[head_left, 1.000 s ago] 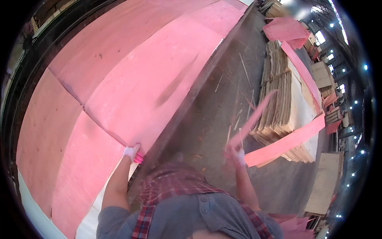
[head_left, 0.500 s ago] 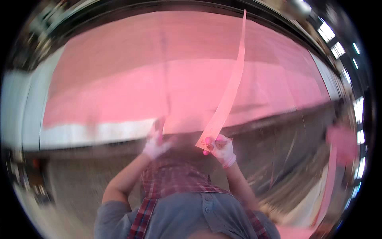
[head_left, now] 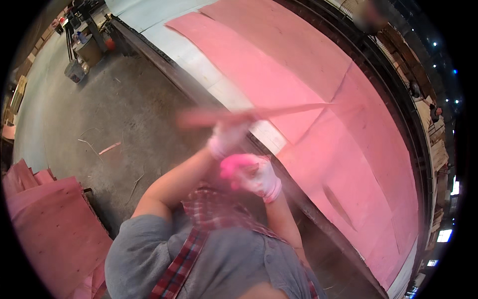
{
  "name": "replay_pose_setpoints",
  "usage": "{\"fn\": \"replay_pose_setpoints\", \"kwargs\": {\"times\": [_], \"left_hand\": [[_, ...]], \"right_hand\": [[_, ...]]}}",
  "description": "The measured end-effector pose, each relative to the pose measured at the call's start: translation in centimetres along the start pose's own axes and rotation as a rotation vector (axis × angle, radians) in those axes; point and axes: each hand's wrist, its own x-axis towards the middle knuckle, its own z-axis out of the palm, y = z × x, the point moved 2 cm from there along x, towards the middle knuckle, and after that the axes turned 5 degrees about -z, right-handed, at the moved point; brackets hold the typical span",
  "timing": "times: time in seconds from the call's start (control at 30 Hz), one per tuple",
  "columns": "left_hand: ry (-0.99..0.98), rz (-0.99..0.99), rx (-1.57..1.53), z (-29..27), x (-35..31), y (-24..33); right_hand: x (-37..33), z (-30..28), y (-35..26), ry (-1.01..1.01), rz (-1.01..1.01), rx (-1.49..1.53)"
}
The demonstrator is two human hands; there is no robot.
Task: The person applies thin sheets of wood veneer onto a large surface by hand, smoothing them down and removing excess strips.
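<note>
A long, narrow pink veneer strip [head_left: 291, 109] is in my gloved left hand [head_left: 230, 138], blurred by motion. One end sticks out left of the hand, and the other reaches over the pink sheets. Just below and to the right is my right hand [head_left: 255, 175], in a white glove with pink fingertips. Its fingers are loosely bent and apart from the thumb, with nothing visible between them. Large, thin pink veneer sheets [head_left: 298, 79] lie overlapping on a long white-topped table [head_left: 219, 89]. A dark gap [head_left: 338, 207] shows in the sheets at right.
A stack of pink veneer sheets [head_left: 59, 219] stands at the lower left. Thin scraps [head_left: 109, 148] lie on the grey floor [head_left: 129, 109]. A bucket [head_left: 74, 71] and a drum [head_left: 89, 50] stand at the far left. A dark rail [head_left: 408, 119] runs along the table's far side.
The view has swung left, bringing the floor and the stack into sight. The veneer strip has passed from my right hand to my left, and my hands have come close together.
</note>
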Motion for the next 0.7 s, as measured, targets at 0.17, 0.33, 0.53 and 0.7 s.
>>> {"fn": "replay_pose_setpoints", "kwargs": {"times": [0.17, 0.33, 0.53, 0.7], "left_hand": [[0.44, -0.166, -1.247, -16.9, 2.7, -2.9], [0.556, -0.269, -1.115, -31.5, 0.7, -7.0], [0.658, -0.361, -0.922, -45.3, -0.6, -15.8], [0.703, -0.385, -1.063, -49.0, 4.5, -18.7]], "right_hand": [[4.1, -2.8, 9.4, 0.366, 0.006, 0.403], [11.8, -4.4, 15.9, 0.752, 0.137, 0.914], [18.8, -3.6, 13.7, 0.839, -0.142, 1.059], [17.1, -1.6, 15.2, 0.968, -0.116, 1.124]]}}
